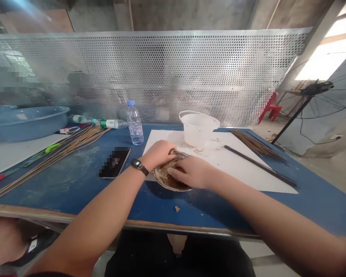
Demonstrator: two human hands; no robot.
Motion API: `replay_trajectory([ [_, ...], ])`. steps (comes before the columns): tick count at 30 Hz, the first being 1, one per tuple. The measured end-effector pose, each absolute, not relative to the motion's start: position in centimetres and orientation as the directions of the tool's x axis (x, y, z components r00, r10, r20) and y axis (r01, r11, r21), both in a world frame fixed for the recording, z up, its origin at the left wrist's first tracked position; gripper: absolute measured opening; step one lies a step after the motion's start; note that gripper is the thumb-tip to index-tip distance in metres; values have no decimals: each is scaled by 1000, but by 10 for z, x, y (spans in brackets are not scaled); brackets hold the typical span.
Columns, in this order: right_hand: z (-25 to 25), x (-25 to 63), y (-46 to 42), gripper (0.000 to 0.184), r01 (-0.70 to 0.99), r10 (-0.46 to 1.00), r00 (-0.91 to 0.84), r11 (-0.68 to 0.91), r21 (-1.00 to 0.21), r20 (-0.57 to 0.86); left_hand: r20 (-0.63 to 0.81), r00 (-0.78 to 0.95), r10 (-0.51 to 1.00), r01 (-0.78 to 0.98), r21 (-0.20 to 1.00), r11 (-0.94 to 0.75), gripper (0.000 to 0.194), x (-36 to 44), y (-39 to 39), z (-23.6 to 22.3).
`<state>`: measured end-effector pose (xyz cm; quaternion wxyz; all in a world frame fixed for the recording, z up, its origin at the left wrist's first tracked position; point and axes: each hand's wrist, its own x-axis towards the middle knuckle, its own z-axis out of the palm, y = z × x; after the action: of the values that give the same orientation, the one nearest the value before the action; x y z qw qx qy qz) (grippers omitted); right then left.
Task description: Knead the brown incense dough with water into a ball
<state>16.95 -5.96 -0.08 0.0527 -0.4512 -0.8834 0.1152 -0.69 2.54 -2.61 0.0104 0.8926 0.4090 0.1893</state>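
Observation:
Both my hands work in a shallow metal bowl [161,181] of brown paste on the blue table. My left hand [158,153], with a dark watch on the wrist, curls over the bowl's far left rim, fingers closed. My right hand [192,171] lies over the middle of the bowl, fingers bent down into the brown paste [165,172]. What the fingers grip is hidden. A crumb of paste [177,209] lies on the table in front of the bowl.
A white plastic tub [198,128] stands on a white sheet [248,169] behind the bowl, a water bottle [135,123] and a phone [114,162] to the left. Thin stick bundles [60,151] lie left, dark sticks [256,148] right. A blue basin [25,121] sits far left before a perforated screen.

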Motion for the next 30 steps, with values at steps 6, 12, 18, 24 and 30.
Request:
replay_trajectory([
  [6, -8, 167, -53, 22, 686, 723, -675, 688, -239, 143, 336, 603, 724, 708, 195, -679, 10, -9, 31, -31],
  [12, -10, 161, -49, 26, 813, 849, -503, 528, -244, 162, 337, 608, 719, 711, 172, -682, 11, -9, 26, -28],
  [18, -11, 159, -41, 24, 859, 891, -366, 434, -271, 268, 334, 629, 702, 698, 155, -699, 12, -10, 23, -26],
  [24, -4, 178, -73, 39, 714, 706, -683, 699, -32, 185, 322, 604, 729, 712, 195, -675, 13, -9, 27, -27],
  [30, -5, 184, -118, 85, 748, 753, -653, 658, -85, 83, 348, 585, 733, 725, 181, -664, 10, -7, 23, -26],
])
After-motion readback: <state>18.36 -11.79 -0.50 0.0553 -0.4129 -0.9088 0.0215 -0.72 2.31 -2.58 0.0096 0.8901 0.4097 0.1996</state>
